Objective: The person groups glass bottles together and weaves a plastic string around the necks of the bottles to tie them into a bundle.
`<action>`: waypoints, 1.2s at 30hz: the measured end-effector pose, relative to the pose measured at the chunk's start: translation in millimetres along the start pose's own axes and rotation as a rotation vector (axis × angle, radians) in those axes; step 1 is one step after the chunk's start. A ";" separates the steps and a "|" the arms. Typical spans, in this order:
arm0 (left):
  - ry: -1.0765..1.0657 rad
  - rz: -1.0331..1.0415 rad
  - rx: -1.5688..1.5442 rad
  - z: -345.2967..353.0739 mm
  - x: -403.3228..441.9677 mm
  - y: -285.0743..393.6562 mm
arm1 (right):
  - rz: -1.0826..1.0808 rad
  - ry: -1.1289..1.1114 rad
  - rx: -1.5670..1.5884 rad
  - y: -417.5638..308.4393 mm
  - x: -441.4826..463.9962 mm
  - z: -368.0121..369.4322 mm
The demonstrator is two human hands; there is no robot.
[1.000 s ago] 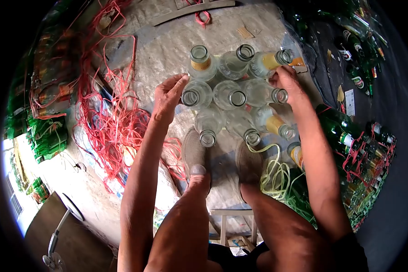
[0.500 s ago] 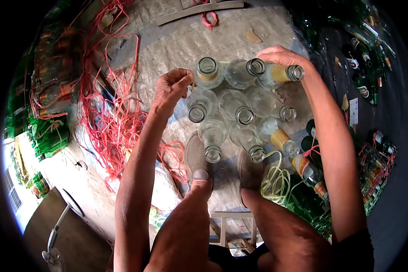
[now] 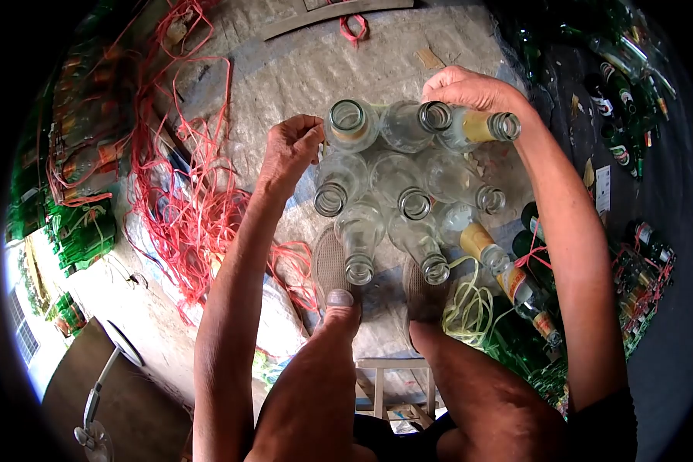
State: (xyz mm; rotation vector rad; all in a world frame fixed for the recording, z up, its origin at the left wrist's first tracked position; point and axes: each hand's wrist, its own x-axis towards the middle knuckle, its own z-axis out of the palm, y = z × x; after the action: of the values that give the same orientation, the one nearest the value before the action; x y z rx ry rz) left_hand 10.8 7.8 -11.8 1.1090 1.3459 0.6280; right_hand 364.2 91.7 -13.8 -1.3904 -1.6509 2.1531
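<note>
A cluster of several clear glass bottles (image 3: 393,173) stands upright between my arms, necks toward me, a few with yellow neck labels. My left hand (image 3: 294,145) is closed in a pinch at the left side of the far-left bottle (image 3: 349,127). Whatever lies between those fingertips is too small to make out. My right hand (image 3: 473,88) reaches round the far side of the cluster, behind the bottle with a yellow neck label (image 3: 477,127). Its fingers are curled together and partly hidden by the bottles, and what they grip does not show.
Tangled red plastic twine (image 3: 196,208) lies on the left. Pale yellow twine (image 3: 470,312) is coiled by my right foot, near a labelled bottle (image 3: 527,296). Green bottles (image 3: 88,231) are stacked at left, and more dark bottles (image 3: 620,146) lie at right.
My right hand has shifted slightly left and up along the far side of the bottles. My left hand has stayed almost in place. The bottles look nearly unmoved.
</note>
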 end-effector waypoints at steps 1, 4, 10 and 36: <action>0.010 -0.005 0.009 1.1 -0.7 1.8 | -0.008 0.008 0.023 0.7 -0.6 1.7; -0.015 0.020 -0.006 -0.5 0.1 -0.5 | -0.005 0.026 -0.045 4.8 4.1 -0.1; -0.022 0.028 0.013 -1.1 1.2 -4.8 | -0.007 -0.031 -0.139 5.8 3.9 -9.2; -0.019 0.045 -0.374 7.2 -18.9 -36.8 | -0.184 0.381 0.563 71.7 -67.2 33.9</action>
State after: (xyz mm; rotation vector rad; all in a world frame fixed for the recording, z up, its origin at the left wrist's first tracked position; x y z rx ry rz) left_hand 5.8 -25.3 -37.2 0.8398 1.1318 0.8601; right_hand 410.4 0.3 -31.7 -1.2994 -0.9029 1.8854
